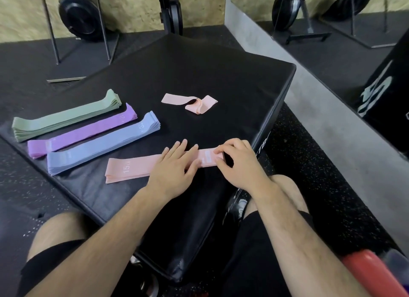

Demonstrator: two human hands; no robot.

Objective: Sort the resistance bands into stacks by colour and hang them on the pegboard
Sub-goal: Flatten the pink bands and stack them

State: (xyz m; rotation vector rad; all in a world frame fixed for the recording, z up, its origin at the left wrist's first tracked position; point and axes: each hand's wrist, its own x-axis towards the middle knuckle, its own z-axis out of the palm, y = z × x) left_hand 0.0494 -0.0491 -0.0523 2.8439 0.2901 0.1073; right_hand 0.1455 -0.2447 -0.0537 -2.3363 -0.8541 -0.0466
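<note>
Pinched right end of pink stack (130, 167) with right grip (239, 164), fingers curled on it, likely to square layers. Pressed left grip (174, 164) flat, fingers straight, mid-stack to stop sliding. Spotted twisted pink band (190, 103) apart on worktop (199, 71), unstacked. Found green stack (66, 117), purple stack (81, 130), blue stack (104, 143) side by side at left. Saw no pegboard.

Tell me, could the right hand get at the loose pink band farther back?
Probably yes: only bare pad lies between the right hand and the loose pink band, but it first must release the pink stack.
</note>
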